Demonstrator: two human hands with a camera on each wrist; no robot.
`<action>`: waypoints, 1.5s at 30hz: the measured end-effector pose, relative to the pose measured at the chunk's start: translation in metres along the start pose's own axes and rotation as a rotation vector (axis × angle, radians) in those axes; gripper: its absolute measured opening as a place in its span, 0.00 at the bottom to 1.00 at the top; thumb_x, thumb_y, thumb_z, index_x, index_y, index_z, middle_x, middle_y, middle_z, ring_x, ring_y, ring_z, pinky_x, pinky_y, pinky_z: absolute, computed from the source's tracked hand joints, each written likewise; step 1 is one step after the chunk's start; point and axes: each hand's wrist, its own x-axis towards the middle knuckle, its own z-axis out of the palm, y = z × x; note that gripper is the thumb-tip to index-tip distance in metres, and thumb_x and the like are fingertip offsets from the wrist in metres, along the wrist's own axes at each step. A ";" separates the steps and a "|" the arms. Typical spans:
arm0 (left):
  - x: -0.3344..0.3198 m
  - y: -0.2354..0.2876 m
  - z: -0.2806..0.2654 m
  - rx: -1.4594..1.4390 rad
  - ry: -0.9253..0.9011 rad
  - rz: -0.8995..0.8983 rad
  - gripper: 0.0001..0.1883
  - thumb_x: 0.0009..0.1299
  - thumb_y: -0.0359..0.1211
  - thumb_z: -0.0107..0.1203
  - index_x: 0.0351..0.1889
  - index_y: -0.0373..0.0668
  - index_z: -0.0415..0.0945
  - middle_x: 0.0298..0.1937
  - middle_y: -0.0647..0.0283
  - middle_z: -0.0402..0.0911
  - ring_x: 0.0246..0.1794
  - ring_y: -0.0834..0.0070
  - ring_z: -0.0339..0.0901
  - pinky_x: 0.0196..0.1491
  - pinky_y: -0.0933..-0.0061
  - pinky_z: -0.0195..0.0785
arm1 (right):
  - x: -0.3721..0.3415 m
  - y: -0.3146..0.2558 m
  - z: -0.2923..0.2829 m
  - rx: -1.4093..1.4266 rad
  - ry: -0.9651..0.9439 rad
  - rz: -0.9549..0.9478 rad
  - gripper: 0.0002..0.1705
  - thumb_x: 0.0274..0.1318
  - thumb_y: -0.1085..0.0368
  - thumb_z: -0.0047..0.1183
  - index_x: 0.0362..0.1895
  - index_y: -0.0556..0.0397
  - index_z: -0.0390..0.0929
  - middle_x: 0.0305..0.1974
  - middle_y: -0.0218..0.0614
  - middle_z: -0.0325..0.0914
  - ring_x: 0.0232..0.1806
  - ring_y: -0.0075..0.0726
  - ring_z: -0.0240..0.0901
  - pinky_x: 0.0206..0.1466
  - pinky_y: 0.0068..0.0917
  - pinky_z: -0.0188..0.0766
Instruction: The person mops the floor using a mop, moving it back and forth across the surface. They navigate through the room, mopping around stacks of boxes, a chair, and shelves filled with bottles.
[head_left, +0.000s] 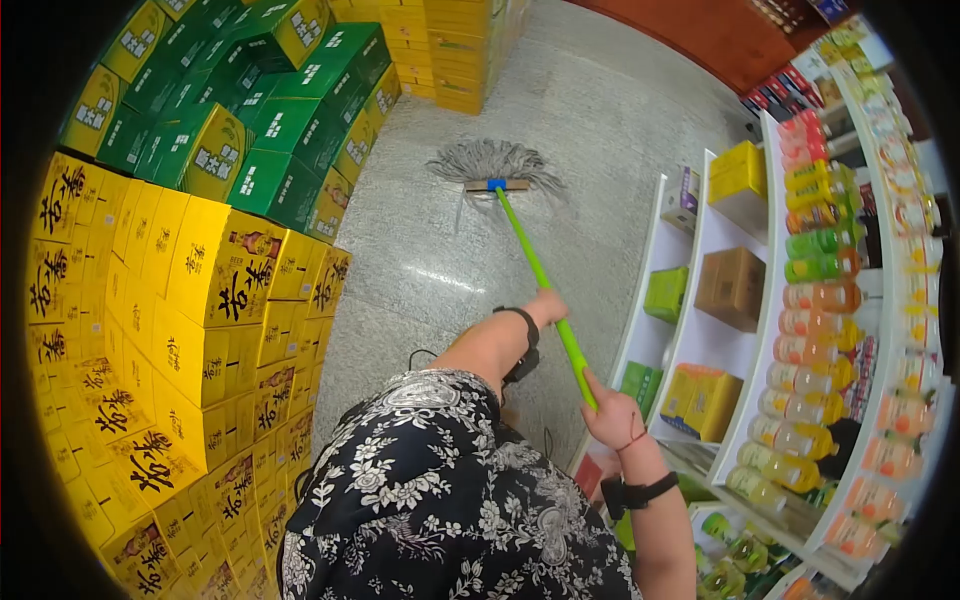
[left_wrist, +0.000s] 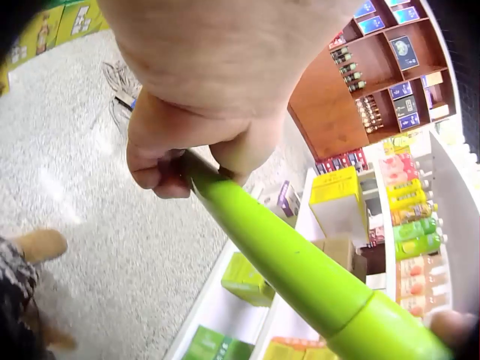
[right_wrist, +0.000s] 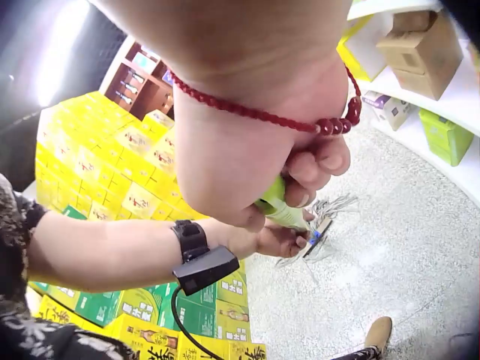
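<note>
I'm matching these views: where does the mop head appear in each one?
Head: mop head at upper centre, seen whole.
Left wrist: mop head at upper left, only partly visible beside the left hand.
Right wrist: mop head right of centre, beyond the right hand.
Shared landmark: the bright green handle, which both hands grip.

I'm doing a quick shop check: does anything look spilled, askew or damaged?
Nothing clearly stands out: no spill shows on the visible floor, the bottles sit in rows, and the mop head's loose strands look ordinary.
</note>
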 end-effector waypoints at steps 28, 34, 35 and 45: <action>-0.036 -0.053 -0.058 0.075 0.007 0.007 0.23 0.65 0.40 0.40 0.40 0.23 0.70 0.29 0.51 0.76 0.24 0.63 0.75 0.42 0.62 0.66 | 0.022 -0.031 0.019 -0.076 -0.165 -0.096 0.32 0.50 0.56 0.46 0.60 0.46 0.57 0.25 0.52 0.74 0.27 0.57 0.72 0.31 0.45 0.69; -0.094 -0.108 0.071 -0.009 -0.255 0.021 0.35 0.63 0.37 0.44 0.54 0.13 0.43 0.27 0.53 0.74 0.19 0.67 0.72 0.35 0.70 0.67 | -0.125 0.005 0.059 0.019 -0.089 -0.105 0.33 0.46 0.59 0.51 0.60 0.42 0.59 0.25 0.49 0.73 0.26 0.54 0.71 0.29 0.44 0.68; -0.107 -0.114 0.091 -0.005 -0.260 0.021 0.35 0.63 0.37 0.44 0.54 0.13 0.43 0.27 0.53 0.74 0.19 0.67 0.72 0.35 0.70 0.67 | -0.147 0.010 0.065 0.022 -0.084 -0.104 0.32 0.46 0.60 0.51 0.60 0.42 0.59 0.25 0.48 0.73 0.26 0.54 0.71 0.29 0.43 0.68; -0.206 -0.123 0.173 -0.034 -0.254 -0.120 0.33 0.64 0.44 0.42 0.54 0.19 0.52 0.23 0.54 0.73 0.18 0.66 0.71 0.40 0.62 0.63 | -0.253 -0.005 0.060 0.198 -0.173 0.022 0.29 0.46 0.65 0.52 0.56 0.51 0.63 0.44 0.48 0.72 0.44 0.52 0.69 0.46 0.37 0.67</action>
